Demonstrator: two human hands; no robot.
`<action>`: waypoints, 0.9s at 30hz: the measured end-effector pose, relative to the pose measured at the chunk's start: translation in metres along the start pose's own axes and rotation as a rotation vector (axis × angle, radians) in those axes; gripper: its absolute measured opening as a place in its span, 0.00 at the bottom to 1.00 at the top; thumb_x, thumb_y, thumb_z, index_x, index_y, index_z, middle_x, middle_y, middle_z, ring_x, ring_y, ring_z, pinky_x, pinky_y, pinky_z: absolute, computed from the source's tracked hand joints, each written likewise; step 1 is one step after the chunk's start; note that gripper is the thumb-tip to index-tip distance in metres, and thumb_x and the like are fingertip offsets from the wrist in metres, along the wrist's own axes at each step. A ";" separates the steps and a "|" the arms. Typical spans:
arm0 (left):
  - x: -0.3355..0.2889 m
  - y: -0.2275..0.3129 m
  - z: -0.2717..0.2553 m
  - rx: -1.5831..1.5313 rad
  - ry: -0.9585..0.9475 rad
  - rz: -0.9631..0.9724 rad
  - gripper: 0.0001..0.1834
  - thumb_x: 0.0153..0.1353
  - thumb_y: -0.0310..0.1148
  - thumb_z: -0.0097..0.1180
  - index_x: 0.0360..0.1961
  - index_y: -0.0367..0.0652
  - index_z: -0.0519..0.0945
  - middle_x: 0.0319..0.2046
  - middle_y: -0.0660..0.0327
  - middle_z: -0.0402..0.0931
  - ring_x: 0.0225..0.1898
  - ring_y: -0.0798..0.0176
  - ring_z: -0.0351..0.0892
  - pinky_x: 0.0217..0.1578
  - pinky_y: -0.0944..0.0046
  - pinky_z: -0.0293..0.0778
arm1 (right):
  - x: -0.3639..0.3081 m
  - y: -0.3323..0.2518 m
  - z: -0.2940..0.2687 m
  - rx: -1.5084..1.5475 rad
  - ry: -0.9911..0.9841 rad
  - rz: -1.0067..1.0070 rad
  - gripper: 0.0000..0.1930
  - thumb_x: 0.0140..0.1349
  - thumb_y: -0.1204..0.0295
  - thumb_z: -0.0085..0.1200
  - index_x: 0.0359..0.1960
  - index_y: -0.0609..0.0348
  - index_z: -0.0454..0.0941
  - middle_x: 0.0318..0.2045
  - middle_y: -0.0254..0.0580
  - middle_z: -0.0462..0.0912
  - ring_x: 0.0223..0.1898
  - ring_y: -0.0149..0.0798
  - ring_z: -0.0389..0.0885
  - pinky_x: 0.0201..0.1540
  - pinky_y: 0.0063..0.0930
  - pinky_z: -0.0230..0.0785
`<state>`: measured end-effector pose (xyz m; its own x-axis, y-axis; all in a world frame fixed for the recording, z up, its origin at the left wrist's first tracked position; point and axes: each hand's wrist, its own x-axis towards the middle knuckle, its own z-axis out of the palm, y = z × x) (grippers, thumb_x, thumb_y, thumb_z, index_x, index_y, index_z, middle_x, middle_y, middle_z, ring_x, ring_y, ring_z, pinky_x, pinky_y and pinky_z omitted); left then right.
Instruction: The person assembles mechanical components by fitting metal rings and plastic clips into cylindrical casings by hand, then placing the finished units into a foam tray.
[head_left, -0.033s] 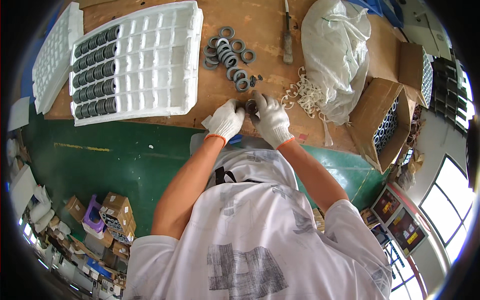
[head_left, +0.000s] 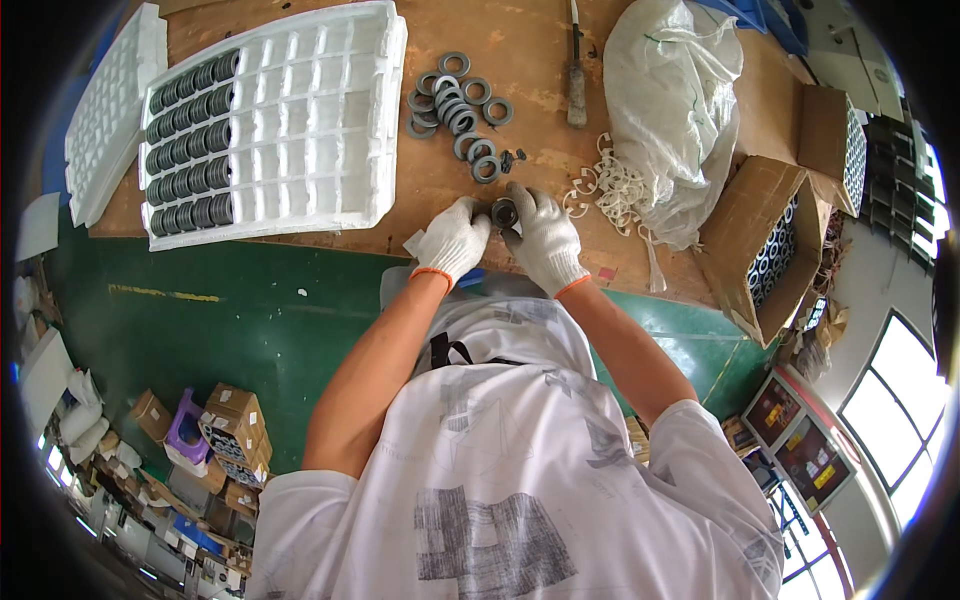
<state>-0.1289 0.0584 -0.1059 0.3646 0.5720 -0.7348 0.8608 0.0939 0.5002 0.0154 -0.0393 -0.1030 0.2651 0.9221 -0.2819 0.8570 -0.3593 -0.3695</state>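
Observation:
Both my hands wear white knit gloves with orange cuffs and meet at the table's front edge. A dark metal ring (head_left: 505, 212) is pinched between them. My right hand (head_left: 547, 240) has its thumb and finger closed around the ring's right side. My left hand (head_left: 454, 240) is closed at its left side, its fingertips partly hidden. Just beyond lies a loose heap of grey metal rings (head_left: 461, 120), with small black bits (head_left: 512, 158) beside it. On the left, a white foam tray (head_left: 386, 150) holds rows of dark rings (head_left: 190, 178) in its left columns.
A second foam tray (head_left: 115, 110) leans at the far left. Right of the heap lie a slim tool with a worn handle (head_left: 576, 95), a tangle of white plastic loops (head_left: 618, 188) and a white woven sack (head_left: 672, 110). An open cardboard box (head_left: 735, 245) of rings stands at right.
The ring between my fingers has tilted slightly, so its round face and opening show more. Both hands stay in nearly the same place.

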 end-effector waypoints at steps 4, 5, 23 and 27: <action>-0.001 0.001 -0.003 -0.043 -0.024 0.019 0.23 0.70 0.49 0.52 0.58 0.50 0.84 0.49 0.52 0.88 0.55 0.46 0.86 0.58 0.49 0.74 | -0.005 -0.004 -0.002 0.122 -0.094 0.064 0.26 0.59 0.67 0.68 0.60 0.54 0.76 0.52 0.54 0.83 0.53 0.58 0.84 0.54 0.50 0.79; -0.002 0.004 -0.004 -0.050 -0.024 0.018 0.22 0.70 0.48 0.54 0.57 0.49 0.85 0.49 0.52 0.88 0.54 0.46 0.86 0.57 0.50 0.74 | -0.007 -0.006 0.000 0.161 -0.065 0.089 0.20 0.60 0.68 0.67 0.54 0.52 0.78 0.47 0.54 0.84 0.50 0.59 0.85 0.51 0.51 0.80; 0.014 -0.001 0.000 -0.071 -0.126 0.133 0.19 0.68 0.43 0.60 0.54 0.43 0.85 0.48 0.50 0.88 0.52 0.47 0.86 0.54 0.54 0.78 | -0.016 -0.002 0.006 0.160 -0.115 0.236 0.25 0.61 0.63 0.68 0.59 0.54 0.78 0.51 0.55 0.84 0.52 0.58 0.85 0.53 0.51 0.80; 0.013 0.000 -0.002 -0.122 -0.139 0.176 0.19 0.69 0.44 0.61 0.53 0.44 0.86 0.47 0.50 0.88 0.52 0.46 0.87 0.53 0.53 0.79 | -0.016 -0.008 -0.010 0.130 -0.107 0.313 0.24 0.62 0.62 0.67 0.59 0.54 0.79 0.54 0.51 0.84 0.58 0.57 0.82 0.59 0.50 0.75</action>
<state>-0.1251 0.0677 -0.1146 0.5574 0.4718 -0.6831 0.7335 0.1056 0.6715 0.0088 -0.0501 -0.0864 0.4516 0.7468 -0.4881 0.6764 -0.6434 -0.3586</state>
